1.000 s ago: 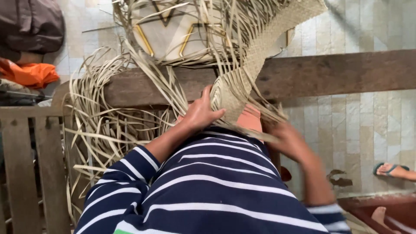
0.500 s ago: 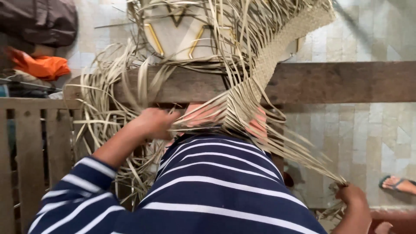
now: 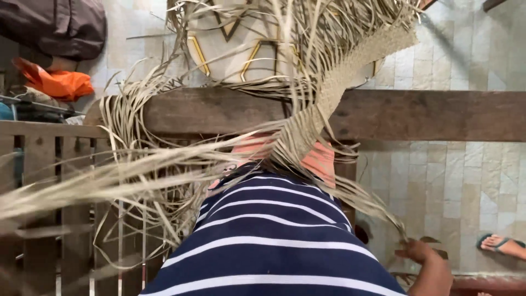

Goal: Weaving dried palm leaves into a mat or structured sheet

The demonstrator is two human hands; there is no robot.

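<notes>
1. Right hand (image 3: 426,262) is showing low at the lower right, fingers (image 3: 408,254) curling narrow around the tips of a bundle of loose strips (image 3: 356,197).
2. Left hand is lying out of view; cannot tell how its fingers are set. A blurred sweep of strands (image 3: 82,183) is running off toward the left edge.
3. Woven band (image 3: 339,82) is looking pale tan and flat, with a tight diagonal plait. It is stretching up and away from the fingers, crossing over the beam (image 3: 427,112) toward the upper right.
4. Above the fingers, over the person's lap, the band is ending where the plait is breaking into unwoven strips that are fanning to both sides.
5. The strips are looking dry, thin and straw-coloured, some curling, many hanging over the beam.
6. Striped shirt (image 3: 274,241), navy with white bars, is filling the lower middle, just beside the fingers.
7. A round white object with gold lines (image 3: 235,46) is sitting behind the strands, well beyond the beam.
8. Another person's sandalled foot (image 3: 501,244) is resting on the tiled floor (image 3: 466,181), near the right hand.
9. Orange cloth (image 3: 57,82) is lying far up left.
</notes>
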